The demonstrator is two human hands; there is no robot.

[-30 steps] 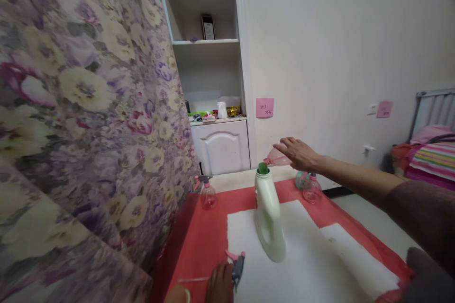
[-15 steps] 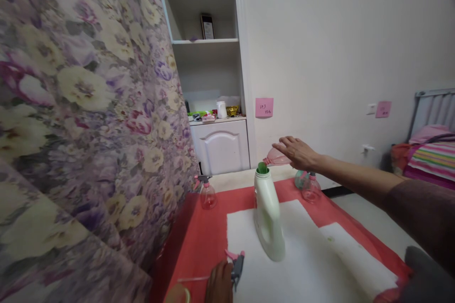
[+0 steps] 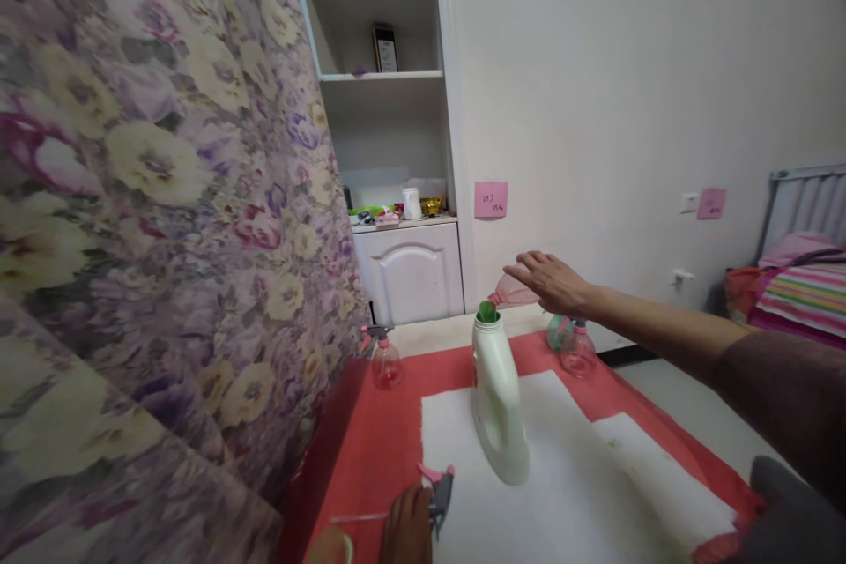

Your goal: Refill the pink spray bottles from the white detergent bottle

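Observation:
A white detergent jug (image 3: 499, 405) stands upright on a white cloth (image 3: 568, 493), with a green funnel (image 3: 487, 311) in its mouth. My right hand (image 3: 552, 280) is stretched out above and behind the jug, its fingers over a tilted clear pink bottle (image 3: 510, 292) whose neck points down at the funnel. My left hand (image 3: 406, 529) is at the bottom edge, its fingers closed on a pink and grey spray head (image 3: 440, 490) with its thin tube lying to the left.
A red cover (image 3: 370, 449) lies over the table. Two clear pink spray bottles stand at the back, one at the left (image 3: 384, 359) and one at the right (image 3: 577, 351). A flowered curtain (image 3: 152, 220) hangs close on the left. White shelves (image 3: 389, 123) and a bed (image 3: 799, 282) lie beyond.
My right hand and the tilted pink bottle have shifted very slightly left over the funnel. My left hand has stayed in place.

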